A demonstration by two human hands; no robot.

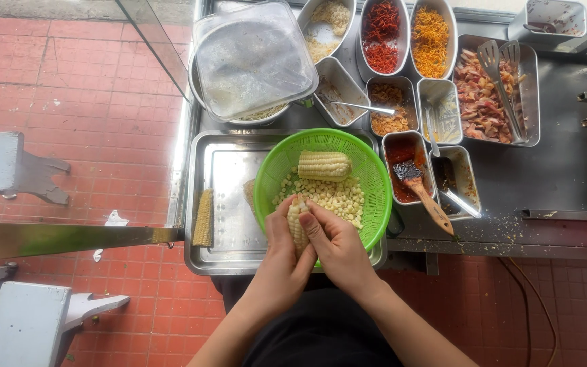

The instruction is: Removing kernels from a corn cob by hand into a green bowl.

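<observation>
Red brick-tile floor runs under a steel worktop [565, 170], and nearest its front edge stand the person's two hands. The left hand [281, 248] and right hand [334, 245] meet around a pale yellow, half-stripped corn cob [297, 224], its long axis running from the front edge toward the far edge, tip away from the body. The fingers of both hands are pressed together on its sides, thumbs on the kernels, equally near. The cob sits over the near rim of a round green plastic mesh colander [375, 170], which holds loose matt kernels [331, 194] and a whole ribbed cob [324, 165] lying crosswise. The colander rests in a shiny rectangular steel tray [222, 177]; a bare cob [204, 217] lies at the tray's left edge. Farther back stand steel tubs of red and orange toppings [405, 34].
</observation>
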